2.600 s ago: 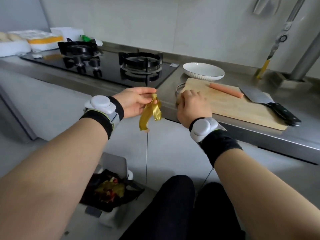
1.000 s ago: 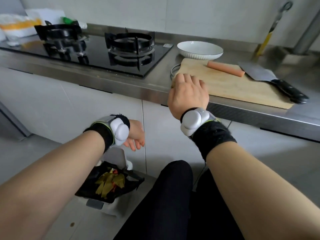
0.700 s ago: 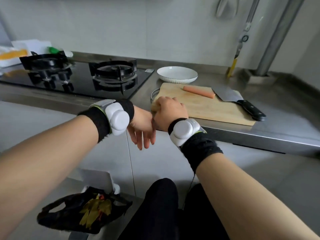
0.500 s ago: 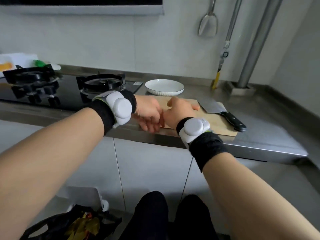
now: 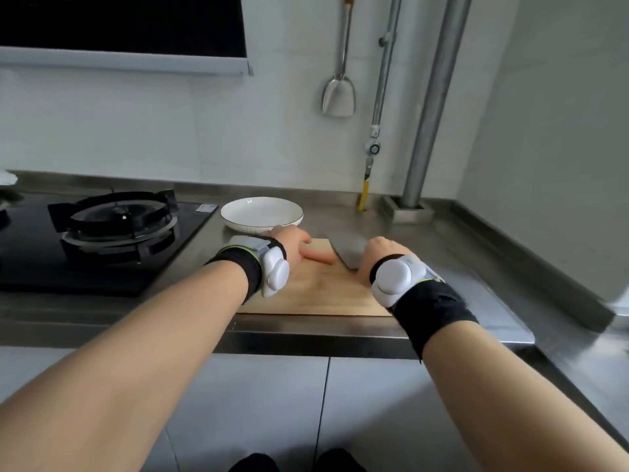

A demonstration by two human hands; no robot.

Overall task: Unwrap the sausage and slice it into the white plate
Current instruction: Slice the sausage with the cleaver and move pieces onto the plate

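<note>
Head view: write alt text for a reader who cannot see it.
The left hand rests on the unwrapped sausage on a cutting board; the right hand holds a cleaver beside it. The white plate behind is empty.

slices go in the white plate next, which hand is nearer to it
Left. The left hand is on the sausage just in front of the white plate; the right hand is further right, on the cleaver.
</note>
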